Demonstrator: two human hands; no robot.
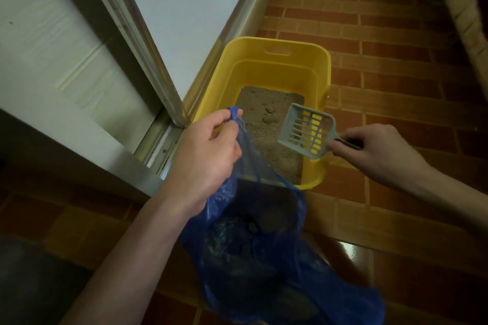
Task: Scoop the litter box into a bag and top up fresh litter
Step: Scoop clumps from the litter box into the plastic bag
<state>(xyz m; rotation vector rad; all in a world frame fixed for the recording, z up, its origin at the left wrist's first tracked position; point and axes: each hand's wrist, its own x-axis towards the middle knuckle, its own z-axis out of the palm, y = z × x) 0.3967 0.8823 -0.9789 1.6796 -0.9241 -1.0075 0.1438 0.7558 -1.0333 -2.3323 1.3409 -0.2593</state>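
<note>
— From the head view, where does the scoop sit against the fingers?

— The right hand has its fingers curled round the dark handle of the grey slotted litter scoop. The scoop head juts out left of the knuckles, tilted, hanging above the near right corner of the yellow litter box. Yellow shows through its slots; it carries nothing that can be made out.

— And the other hand?

— The left hand pinches a bunched edge of the blue plastic bag between thumb and fingertips, the blue tab poking up past the fingers. The bag hangs below that hand, its mouth open, in front of the box's near wall. Dark clumps lie at the bottom of the bag, seen through the thin film.

— What is in the box?

— Tan litter covers its floor, uneven, with a few small lumps near the middle. The far wall has a cut-out handle.

— The surface and the room?

— The box stands on a reddish brick-pattern tile floor, its left side close against a metal sliding-door frame. A pale panel fills the frame behind the box, and a whitish wall runs along the left. The light is dim.
</note>
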